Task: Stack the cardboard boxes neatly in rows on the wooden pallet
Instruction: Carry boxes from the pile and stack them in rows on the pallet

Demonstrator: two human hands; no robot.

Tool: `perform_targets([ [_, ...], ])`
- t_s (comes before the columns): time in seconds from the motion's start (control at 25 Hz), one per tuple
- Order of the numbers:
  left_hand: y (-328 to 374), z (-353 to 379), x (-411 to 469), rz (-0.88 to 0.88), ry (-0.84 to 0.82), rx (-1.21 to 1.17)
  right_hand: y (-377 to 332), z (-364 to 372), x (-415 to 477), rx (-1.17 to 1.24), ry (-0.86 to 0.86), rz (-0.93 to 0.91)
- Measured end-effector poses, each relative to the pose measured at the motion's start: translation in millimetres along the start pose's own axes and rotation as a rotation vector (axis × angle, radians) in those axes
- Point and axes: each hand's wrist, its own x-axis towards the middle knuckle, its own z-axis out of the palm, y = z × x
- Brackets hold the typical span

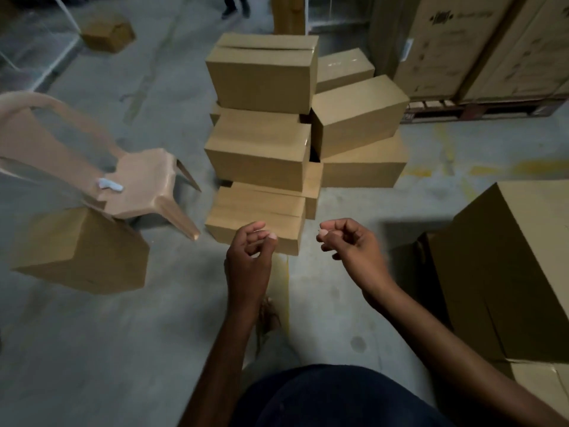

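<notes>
Left hand (249, 257) and right hand (348, 245) are loosely curled and empty, the nearest cardboard box (255, 217) sits just beyond both, looks light but crushable, so I'd grab its 2 short ends.

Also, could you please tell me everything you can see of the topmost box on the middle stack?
The topmost box is plain tan cardboard, rectangular, with no marking that shows. Its top flaps are folded shut, and a dark seam runs along the lid. It sits roughly level at the crest of the stack, resting on the box below. A tilted box comes up against its lower right corner; whether the two touch is unclear.
</notes>
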Motion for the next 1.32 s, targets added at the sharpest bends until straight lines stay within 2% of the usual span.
perform_targets([
  [0.16,6.4,12.2,130.0,0.018,-0.109,0.021,-23.0,46.4,98.8,0.018,0.094,0.035],
  [0.4,39.5,39.5,284.4,0.038,-0.228,0.055,-79.9,86.1,226.1,0.012,0.142,0.008],
  [0.6,40.9,94.8,392.3,-0.073,-0.197,0.020,-106.8,77.7,359.8,-0.038,0.123,-0.001],
  [0.84,45.6,209.4,547.0,-0.182,-0.084,-0.005,-139.7,40.6,595.2,-0.141,0.076,-0.049],
  [0.96,54.0,266.0,630.5,-0.245,-0.071,-0.052,-166.7,30.2,714.1,-0.288,0.099,-0.127],
  [1.12,52.6,338.2,742.1,-0.315,-0.011,-0.131,-174.2,35.8,859.5,-0.643,0.024,-0.237],
  [1.32,36.9,421.5,864.2,-0.562,0.103,-0.197,-171.1,53.0,1006.3,-0.995,-0.035,-0.332],
])
